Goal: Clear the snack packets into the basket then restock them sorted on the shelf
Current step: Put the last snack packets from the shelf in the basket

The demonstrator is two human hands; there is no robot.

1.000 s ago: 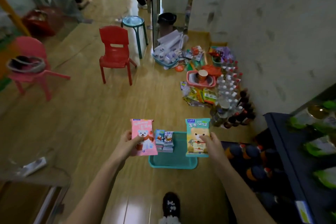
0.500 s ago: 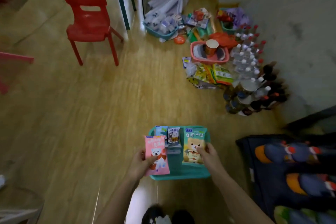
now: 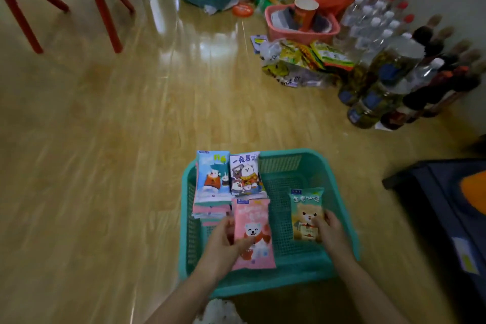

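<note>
Both hands have sunk into the teal plastic mesh basket (image 3: 339, 181) on the floor: left hand (image 3: 223, 247) fingers pinch the pink bear snack packet (image 3: 253, 234), right hand (image 3: 332, 234) fingers grip the green bear snack packet (image 3: 306, 212) beside stacked packets (image 3: 228, 181).

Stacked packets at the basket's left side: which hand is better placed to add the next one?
Left. The left hand grips the pink packet right beside those stacks; the right hand holds the green packet over the bare right side of the teal basket.
</note>
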